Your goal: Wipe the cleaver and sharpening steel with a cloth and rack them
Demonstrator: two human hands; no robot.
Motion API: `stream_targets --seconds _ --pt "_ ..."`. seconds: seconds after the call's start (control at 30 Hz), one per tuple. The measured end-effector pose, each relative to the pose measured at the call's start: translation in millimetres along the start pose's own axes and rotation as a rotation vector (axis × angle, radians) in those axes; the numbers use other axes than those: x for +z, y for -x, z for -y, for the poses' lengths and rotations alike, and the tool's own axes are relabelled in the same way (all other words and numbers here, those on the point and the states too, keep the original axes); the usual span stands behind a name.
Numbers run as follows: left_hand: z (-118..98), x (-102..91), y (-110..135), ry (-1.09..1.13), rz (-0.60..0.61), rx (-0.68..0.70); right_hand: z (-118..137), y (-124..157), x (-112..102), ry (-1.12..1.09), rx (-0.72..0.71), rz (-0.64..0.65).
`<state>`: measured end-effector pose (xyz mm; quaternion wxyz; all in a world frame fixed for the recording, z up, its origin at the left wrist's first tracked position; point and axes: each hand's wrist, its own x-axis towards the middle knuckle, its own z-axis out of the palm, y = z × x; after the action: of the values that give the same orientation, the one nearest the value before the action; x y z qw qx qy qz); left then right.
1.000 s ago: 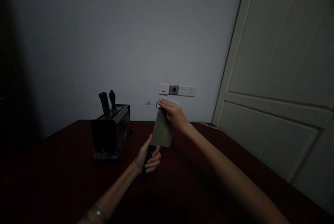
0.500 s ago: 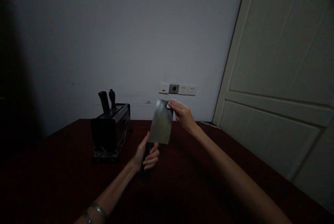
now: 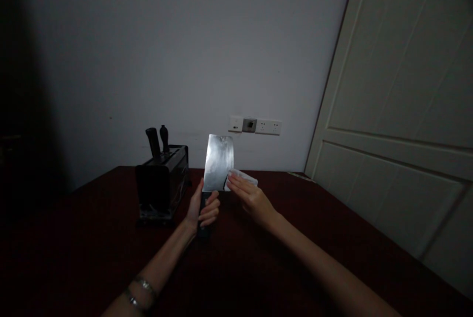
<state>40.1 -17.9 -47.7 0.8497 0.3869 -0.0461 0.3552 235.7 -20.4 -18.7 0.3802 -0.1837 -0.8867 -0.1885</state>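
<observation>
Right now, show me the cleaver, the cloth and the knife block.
Cleaver (image 3: 219, 161), head view: middle of its blade.
Cloth (image 3: 247, 177), head view: uncovered upper part.
Knife block (image 3: 159, 187), head view: dark near end.

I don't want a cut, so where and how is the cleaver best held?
Probably by its black handle, from the lower left, as the left hand grips it. The cleaver is held blade up, handle down, so a grip there avoids the blade; the right hand holds a white cloth at its right edge.

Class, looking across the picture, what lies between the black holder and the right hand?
In the head view: the cleaver and the left hand gripping its handle.
</observation>
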Motion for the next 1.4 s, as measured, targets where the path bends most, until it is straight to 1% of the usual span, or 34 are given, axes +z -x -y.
stream_targets --seconds 0.1,0.23,0.3,0.37,0.47,0.53,0.6,0.7,0.8,0.87,0.97,1.17,1.23,1.3,1.4 --pt "0.8 0.3 -0.6 -0.013 -0.007 0.007 9.1 8.9 3.2 0.029 -0.019 0.033" --pt "3.6 -2.2 -1.9 -0.007 -0.002 -0.009 14.3 15.4 3.6 0.078 -0.032 0.05" --pt "4.5 -2.3 -2.3 -0.01 0.007 -0.016 14.8 15.0 -2.1 0.099 -0.045 0.058" --pt "4.6 -0.4 -2.5 -0.02 0.013 -0.016 14.4 11.6 -12.4 0.12 -0.072 0.065" --pt "3.8 5.2 -3.0 -0.046 0.025 -0.03 12.6 1.9 -29.5 0.144 -0.092 0.055" --pt "3.6 8.4 -3.6 -0.07 0.031 -0.049 11.1 -6.2 -35.1 0.151 -0.096 0.072" --pt "4.0 9.4 -4.3 -0.084 0.024 -0.061 10.1 -13.8 -33.6 0.152 -0.127 0.13" --pt "5.1 6.8 -4.9 -0.081 -0.004 -0.055 9.8 -22.0 -23.6 0.151 -0.188 0.212" --pt "5.3 4.1 -4.8 -0.074 -0.024 -0.049 9.4 -26.0 -17.7 0.121 -0.215 0.229" --pt "5.0 4.4 -4.8 -0.072 -0.022 -0.052 7.7 -26.8 -19.1 0.098 -0.232 0.235" --pt "4.9 7.0 -5.2 -0.059 -0.01 -0.051 2.8 -25.3 -25.6 0.108 -0.248 0.277" --pt "5.0 4.7 -6.0 -0.006 0.019 -0.032 -9.0 -13.5 -37.1 0.154 -0.254 0.352" --pt "4.9 3.3 -6.0 0.001 0.022 -0.029 -12.3 -9.2 -41.4 0.152 -0.243 0.333" --pt "5.1 2.9 -5.9 -0.005 0.015 -0.036 -15.2 -6.0 -46.5 0.131 -0.196 0.274" --pt "5.8 3.0 -6.3 -0.031 -0.004 -0.061 -18.8 -4.9 -51.7 0.081 -0.04 0.127"
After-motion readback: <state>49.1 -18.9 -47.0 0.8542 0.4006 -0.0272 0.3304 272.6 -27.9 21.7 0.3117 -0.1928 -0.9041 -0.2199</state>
